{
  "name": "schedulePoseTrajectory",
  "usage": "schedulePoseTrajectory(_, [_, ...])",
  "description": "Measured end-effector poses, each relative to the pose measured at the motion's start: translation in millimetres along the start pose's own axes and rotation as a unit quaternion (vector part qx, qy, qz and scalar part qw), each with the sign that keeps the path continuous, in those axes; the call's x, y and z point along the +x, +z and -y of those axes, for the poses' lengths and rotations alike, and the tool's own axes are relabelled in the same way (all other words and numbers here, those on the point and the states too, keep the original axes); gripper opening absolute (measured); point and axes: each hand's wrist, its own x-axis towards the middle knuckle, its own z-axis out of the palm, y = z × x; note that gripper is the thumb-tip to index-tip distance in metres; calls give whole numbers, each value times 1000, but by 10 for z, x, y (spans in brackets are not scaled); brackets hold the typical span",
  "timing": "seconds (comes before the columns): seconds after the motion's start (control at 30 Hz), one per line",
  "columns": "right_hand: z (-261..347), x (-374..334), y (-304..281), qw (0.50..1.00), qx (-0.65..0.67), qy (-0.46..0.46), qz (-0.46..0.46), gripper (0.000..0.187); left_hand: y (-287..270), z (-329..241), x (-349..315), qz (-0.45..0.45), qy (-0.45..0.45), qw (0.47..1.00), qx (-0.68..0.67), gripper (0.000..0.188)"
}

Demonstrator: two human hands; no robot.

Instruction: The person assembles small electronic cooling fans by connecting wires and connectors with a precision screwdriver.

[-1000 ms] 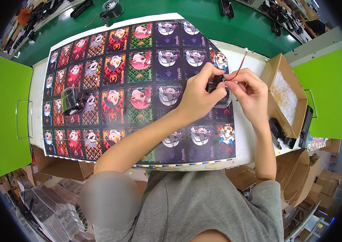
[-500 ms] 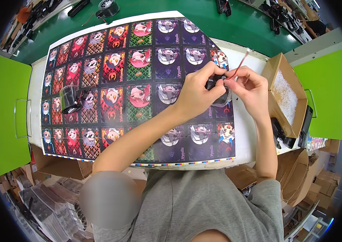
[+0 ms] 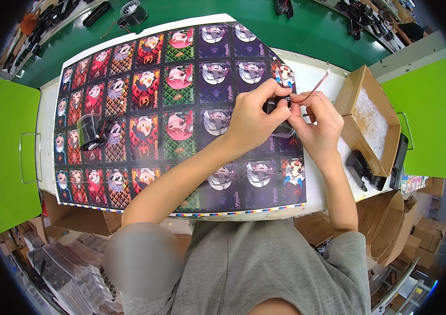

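My left hand (image 3: 257, 115) is closed around a dark, partly clear round plastic housing (image 3: 284, 129), over the right side of the printed sheet. Much of the housing is hidden by my fingers. My right hand (image 3: 318, 123) pinches a thin red-and-black wire (image 3: 315, 88) right against the housing. From the fingertips the wire's pale free end sticks up to the right. What exactly lies between both sets of fingertips is too small to make out. A similar clear and black cylindrical housing (image 3: 90, 132) lies on the left part of the sheet, a wire beside it.
The sheet of printed cartoon cards (image 3: 178, 126) covers most of the white table. At right, an open cardboard box (image 3: 345, 102) holds small clear pieces (image 3: 371, 123), with black plastic parts (image 3: 359, 167) beside it. Beyond lies a green surface (image 3: 191, 11) with another round housing (image 3: 132, 13).
Both hands have shifted slightly left with the housing. The right-hand fingers have curled in more, and the wire's free end has tipped a little lower and to the right.
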Motion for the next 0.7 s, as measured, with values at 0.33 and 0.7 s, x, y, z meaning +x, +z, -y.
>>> schedulePoseTrajectory(0.33, [29, 0, 47, 989, 85, 119, -5, 13, -42, -9, -10, 31, -18, 999, 22, 10])
schedulePoseTrajectory(0.7, [-151, -63, -179, 944, 238, 220, 58, 12, 24, 22, -21, 37, -36, 997, -51, 14])
